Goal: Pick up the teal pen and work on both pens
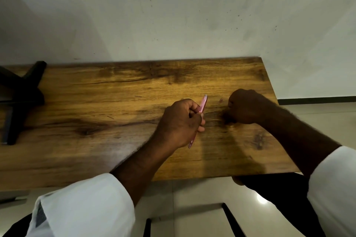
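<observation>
A pink pen (202, 106) is gripped in the curled fingers of the left hand (180, 121), held just above the wooden desk (96, 101), tip toward the near edge; the right hand (246, 106) is seen fisted, knuckles on the desk just beside; whether anything is enclosed cannot be told; a black stand (19, 98) is noted far left.

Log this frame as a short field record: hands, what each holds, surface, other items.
left hand: left hand grips a slim pink plastic pen, fingers curled round the barrel, pen ends showing above and below the fist
right hand: right hand curled in a fist, knuckles down on the table; whether it holds anything cannot be told
gap: hands apart, not touching
surface: brown wood-grain table top against a white wall
other: black cross-shaped stand on the table's left end
clothing: white sleeves on both forearms
</observation>
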